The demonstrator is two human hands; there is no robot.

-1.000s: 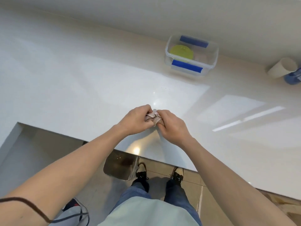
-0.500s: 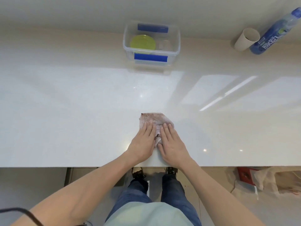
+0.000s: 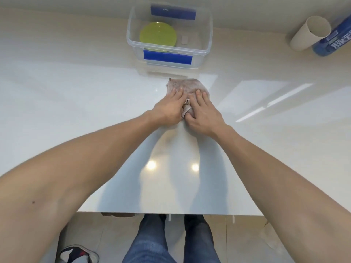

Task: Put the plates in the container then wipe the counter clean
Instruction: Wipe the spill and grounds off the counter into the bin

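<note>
A pinkish cloth point(image 3: 187, 86) lies spread on the glossy white counter point(image 3: 76, 103), just in front of a clear plastic container point(image 3: 207, 44) with blue clips. Green plates point(image 3: 158, 37) lie stacked inside the container at its left. My left hand point(image 3: 169, 109) and my right hand point(image 3: 202, 112) press flat on the cloth's near half, side by side, fingers pointing away from me. A bunched fold of cloth shows between the two hands.
A paper cup point(image 3: 309, 35) lies on its side at the far right against the wall, next to a blue bottle point(image 3: 332, 42). The counter's near edge runs below my forearms; my legs and a shoe point(image 3: 77, 255) are on the tiled floor.
Both hands went from bunching the cloth near the counter's front edge to pressing it flat and pushing it away from me, toward the container.
</note>
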